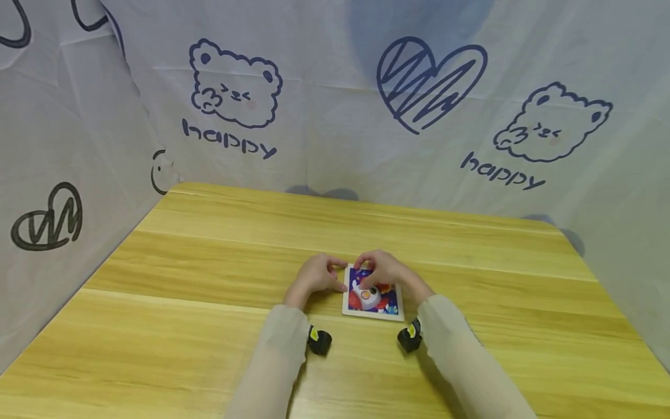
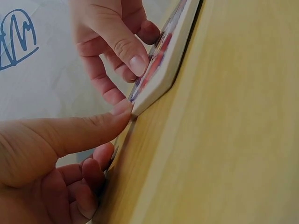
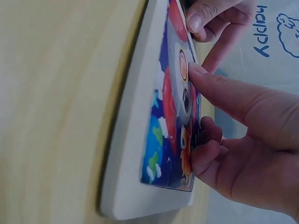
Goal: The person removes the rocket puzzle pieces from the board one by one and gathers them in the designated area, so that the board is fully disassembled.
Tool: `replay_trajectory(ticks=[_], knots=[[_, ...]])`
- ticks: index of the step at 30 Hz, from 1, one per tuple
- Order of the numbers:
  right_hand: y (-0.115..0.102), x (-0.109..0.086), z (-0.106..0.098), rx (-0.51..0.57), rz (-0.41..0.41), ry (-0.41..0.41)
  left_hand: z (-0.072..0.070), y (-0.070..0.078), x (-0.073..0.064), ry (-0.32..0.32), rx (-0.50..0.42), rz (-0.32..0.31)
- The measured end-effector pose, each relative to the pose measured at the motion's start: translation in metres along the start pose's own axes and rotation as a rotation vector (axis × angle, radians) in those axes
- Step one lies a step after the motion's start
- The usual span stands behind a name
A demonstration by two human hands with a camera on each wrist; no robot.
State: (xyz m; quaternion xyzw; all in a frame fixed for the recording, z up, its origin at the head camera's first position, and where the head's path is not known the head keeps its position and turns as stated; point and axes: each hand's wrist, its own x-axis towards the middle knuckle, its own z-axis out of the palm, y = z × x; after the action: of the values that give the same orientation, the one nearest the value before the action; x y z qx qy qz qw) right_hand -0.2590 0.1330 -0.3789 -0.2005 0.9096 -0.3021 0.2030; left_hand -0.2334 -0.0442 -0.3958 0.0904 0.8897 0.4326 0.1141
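Observation:
A square picture board [image 1: 373, 316] with a pale raised rim lies flat on the table. Its picture shows a white and red rocket [image 3: 168, 93] on dark blue, with a green and blue globe at one corner; thin seams like a puzzle's show in the right wrist view. At the board's left edge is my left hand [image 1: 316, 273], its thumb [image 2: 100, 128] touching the corner and its other fingers partly bent. My right hand [image 1: 387, 270] reaches over from the right, with thumb and fingertips resting on the picture. Whether it pinches a piece is hidden.
The wooden table [image 1: 183, 262] runs out on all sides of the board. White cloth [image 1: 324, 116] with bear and heart drawings hangs behind it and at both sides. Black wrist cameras [image 1: 319, 340] sit at both sleeve cuffs.

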Motion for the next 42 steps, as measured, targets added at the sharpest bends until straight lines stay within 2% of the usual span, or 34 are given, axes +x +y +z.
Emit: replay_trajectory(ticks=[6,11,16,24,35,42], knots=[[0.0,0.0,-0.002,-0.013,-0.01,-0.018,0.001,0.0,0.001,-0.003,0.002,0.003],[0.002,0.001,0.0,-0.028,-0.072,0.01,0.002,-0.001,0.002,-0.003,0.0,-0.003],[0.003,0.0,0.003,-0.023,-0.097,0.043,0.001,-0.001,0.002,-0.007,-0.006,-0.011],[0.007,-0.002,0.006,0.028,-0.082,0.072,0.001,-0.001,0.003,-0.007,0.0,-0.008],[0.01,-0.002,0.009,0.097,-0.101,0.091,0.0,0.0,0.001,-0.002,0.001,0.0],[0.013,0.0,0.01,0.141,-0.1,0.146,0.001,0.001,0.001,-0.001,0.003,-0.013]])
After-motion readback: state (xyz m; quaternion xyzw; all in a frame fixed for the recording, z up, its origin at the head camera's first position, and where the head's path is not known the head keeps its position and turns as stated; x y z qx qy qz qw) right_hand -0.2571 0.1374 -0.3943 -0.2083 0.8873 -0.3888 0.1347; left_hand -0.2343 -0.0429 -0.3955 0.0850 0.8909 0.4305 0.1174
